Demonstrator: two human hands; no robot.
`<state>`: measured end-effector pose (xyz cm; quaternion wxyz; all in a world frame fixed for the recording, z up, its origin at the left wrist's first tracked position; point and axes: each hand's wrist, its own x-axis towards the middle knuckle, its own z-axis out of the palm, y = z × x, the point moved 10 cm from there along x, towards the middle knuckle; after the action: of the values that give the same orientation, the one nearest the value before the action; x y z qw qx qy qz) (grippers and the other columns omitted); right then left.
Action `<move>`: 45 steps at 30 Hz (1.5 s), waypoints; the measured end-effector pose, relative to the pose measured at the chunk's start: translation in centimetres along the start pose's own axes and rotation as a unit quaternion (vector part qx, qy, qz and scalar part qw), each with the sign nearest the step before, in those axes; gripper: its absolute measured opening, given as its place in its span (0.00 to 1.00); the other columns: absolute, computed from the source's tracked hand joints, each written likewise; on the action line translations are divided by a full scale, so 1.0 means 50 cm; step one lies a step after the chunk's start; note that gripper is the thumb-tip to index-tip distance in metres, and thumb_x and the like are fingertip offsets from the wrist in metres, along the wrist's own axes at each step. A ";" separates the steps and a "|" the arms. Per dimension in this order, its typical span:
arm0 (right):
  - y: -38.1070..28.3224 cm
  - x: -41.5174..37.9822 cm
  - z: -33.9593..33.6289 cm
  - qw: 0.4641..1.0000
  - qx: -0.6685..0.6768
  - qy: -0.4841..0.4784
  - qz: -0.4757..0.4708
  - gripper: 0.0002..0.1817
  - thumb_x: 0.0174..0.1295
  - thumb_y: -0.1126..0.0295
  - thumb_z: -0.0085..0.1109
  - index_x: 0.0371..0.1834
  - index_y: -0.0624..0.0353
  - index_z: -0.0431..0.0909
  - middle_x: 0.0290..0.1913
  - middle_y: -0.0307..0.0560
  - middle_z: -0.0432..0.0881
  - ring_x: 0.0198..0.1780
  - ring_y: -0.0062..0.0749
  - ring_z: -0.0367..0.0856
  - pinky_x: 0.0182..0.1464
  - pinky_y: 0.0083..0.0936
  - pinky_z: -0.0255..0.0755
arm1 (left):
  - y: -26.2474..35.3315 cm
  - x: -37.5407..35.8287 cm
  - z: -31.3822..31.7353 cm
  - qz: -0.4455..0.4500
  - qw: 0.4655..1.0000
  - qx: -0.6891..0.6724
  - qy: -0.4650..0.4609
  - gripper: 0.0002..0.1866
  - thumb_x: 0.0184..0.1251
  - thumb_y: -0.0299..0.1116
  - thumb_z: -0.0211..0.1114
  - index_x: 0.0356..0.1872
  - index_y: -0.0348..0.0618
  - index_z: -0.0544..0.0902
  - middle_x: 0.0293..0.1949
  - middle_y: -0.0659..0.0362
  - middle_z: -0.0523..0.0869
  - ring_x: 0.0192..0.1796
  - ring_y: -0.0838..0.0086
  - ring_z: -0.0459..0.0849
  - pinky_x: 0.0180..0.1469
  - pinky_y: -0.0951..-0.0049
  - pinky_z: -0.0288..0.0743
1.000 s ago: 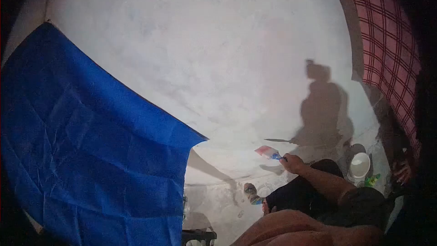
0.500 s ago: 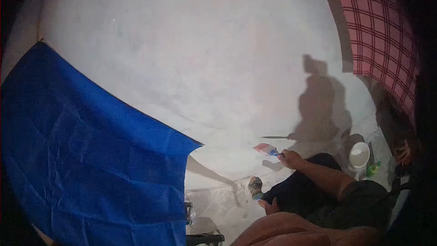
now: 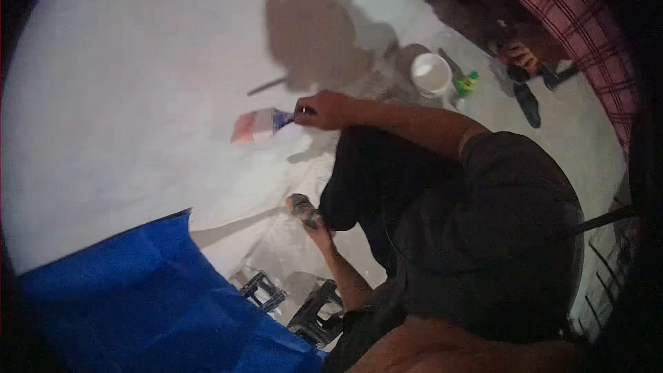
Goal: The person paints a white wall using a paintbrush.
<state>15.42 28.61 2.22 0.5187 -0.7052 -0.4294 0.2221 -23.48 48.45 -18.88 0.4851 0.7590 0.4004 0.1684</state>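
Note:
My right hand (image 3: 321, 110) is closed round the handle of a wide paintbrush (image 3: 264, 124). The brush points left, its bristles pale red, right at the white painted surface. Its shadow shows just above it. Lower down, my left hand (image 3: 320, 231) is beside my foot (image 3: 302, 207), which looks dark and smeared in patches. The fingers overlap the foot's edge and are partly hidden and blurred; I cannot tell whether they grip anything. My bent leg in dark trousers (image 3: 359, 166) lies between both arms.
A white tub (image 3: 431, 74) stands beyond my right forearm, with a green and yellow packet (image 3: 467, 84) beside it. A blue sheet (image 3: 131, 283) covers the lower left. Black frames (image 3: 318, 314) stand near it. Pink checked cloth (image 3: 587, 34) hangs at the upper right.
The view has turned and come closer, so the blue sheet sits lower and the tub further up and left. My right hand still holds the brush; more of my left arm shows.

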 end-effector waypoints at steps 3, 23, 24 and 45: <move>0.087 -0.092 -0.113 0.998 0.005 0.055 0.024 0.23 0.69 0.53 0.53 0.55 0.61 0.74 0.47 0.58 0.83 0.46 0.44 0.81 0.53 0.40 0.71 | 0.051 -0.016 0.003 -0.011 0.999 0.032 0.030 0.45 0.61 0.55 0.68 0.66 0.27 0.64 0.60 0.40 0.74 0.63 0.53 0.72 0.67 0.57 0.63; 0.876 -0.404 -0.273 0.824 -0.269 -0.037 0.497 0.24 0.60 0.65 0.51 0.57 0.69 0.69 0.49 0.70 0.81 0.51 0.57 0.82 0.54 0.45 0.75 | -0.045 0.233 -0.049 0.062 0.817 0.572 -0.033 0.14 0.60 0.38 0.62 0.37 0.38 0.88 0.44 0.40 0.86 0.58 0.42 0.78 0.68 0.44 0.60; 0.931 -0.404 -0.250 0.826 -0.276 -0.047 0.489 0.23 0.60 0.65 0.52 0.55 0.69 0.70 0.48 0.70 0.81 0.51 0.57 0.83 0.53 0.45 0.76 | -0.044 0.241 -0.042 0.073 0.840 0.536 -0.045 0.15 0.60 0.38 0.62 0.38 0.37 0.88 0.44 0.39 0.85 0.56 0.40 0.78 0.66 0.46 0.63; 1.303 -0.297 -0.095 0.799 -0.426 -0.076 0.417 0.19 0.61 0.69 0.53 0.56 0.61 0.75 0.44 0.62 0.83 0.43 0.51 0.85 0.48 0.42 0.80 | -0.047 0.218 -0.086 -0.076 0.914 0.398 -0.029 0.26 0.71 0.48 0.51 0.48 0.32 0.82 0.56 0.36 0.78 0.59 0.43 0.75 0.62 0.51 0.67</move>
<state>35.57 7.55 -58.10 -0.0113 -0.9467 -0.1829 0.2647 -20.52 59.96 -20.34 0.1660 0.8611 0.4763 -0.0644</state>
